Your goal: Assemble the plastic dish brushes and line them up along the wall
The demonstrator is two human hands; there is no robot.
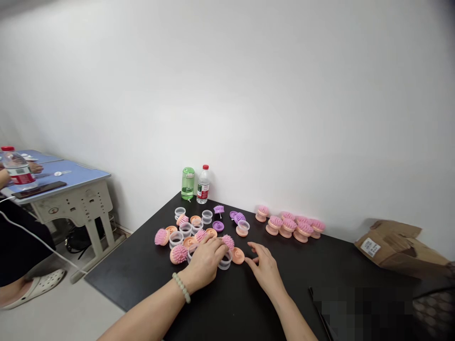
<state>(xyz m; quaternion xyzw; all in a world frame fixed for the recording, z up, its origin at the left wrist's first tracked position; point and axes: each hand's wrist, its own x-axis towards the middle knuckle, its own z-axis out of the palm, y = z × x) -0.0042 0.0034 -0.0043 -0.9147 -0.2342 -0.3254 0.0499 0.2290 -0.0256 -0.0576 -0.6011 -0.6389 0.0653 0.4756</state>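
My left hand is over the loose parts, its fingers bent and close together. What they hold, if anything, is hidden beneath them. A clear plastic ring and a pink bristle head lie beside those fingers. My right hand is open, thumb and fingers apart, with the thumb tip at the edge of an orange round base. Around the left hand are several more clear rings, orange bases and pink bristle heads. Purple bristle heads and a purple base lie farther back.
Several assembled pink scalp brushes stand along the wall on the black table. A green bottle and a water bottle are at the back. A brown paper bag lies right. Another person's hand shows at a blue desk.
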